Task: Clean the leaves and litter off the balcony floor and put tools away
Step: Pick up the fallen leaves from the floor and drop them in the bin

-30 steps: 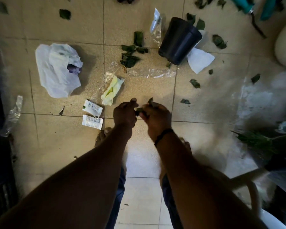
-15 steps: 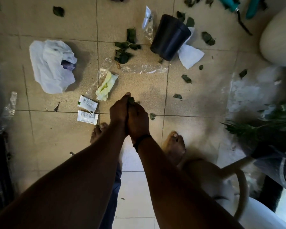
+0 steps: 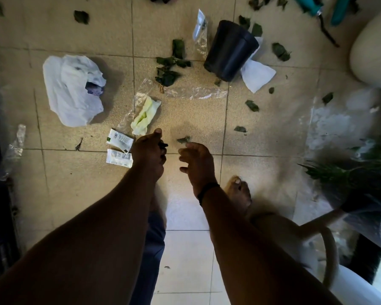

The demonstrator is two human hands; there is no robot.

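My left hand (image 3: 149, 150) hovers above the tiled floor (image 3: 207, 119) and holds dark leaf pieces in its curled fingers. My right hand (image 3: 197, 160) is just to its right, fingers loosely curled and holding nothing, close to a small leaf (image 3: 183, 139) on the floor. More green leaves (image 3: 169, 69) lie scattered ahead, with a heap near a tipped black pot (image 3: 230, 50). Litter is spread about: a white plastic bag (image 3: 71, 89), two white sachets (image 3: 119, 148), a yellow-green wrapper (image 3: 145, 116) and clear plastic film (image 3: 194, 92).
A white tissue (image 3: 257, 77) lies beside the pot. Teal-handled garden tools (image 3: 317, 7) rest at the top right, next to a pale round pot (image 3: 374, 49). A potted plant (image 3: 350, 175) stands at the right. My bare foot (image 3: 239, 192) is on the floor. A crumpled clear bottle (image 3: 11, 150) lies far left.
My hands were pressed together half a second ago; now they have parted, the left keeping the leaf pieces, the right drawn away with nothing in it.
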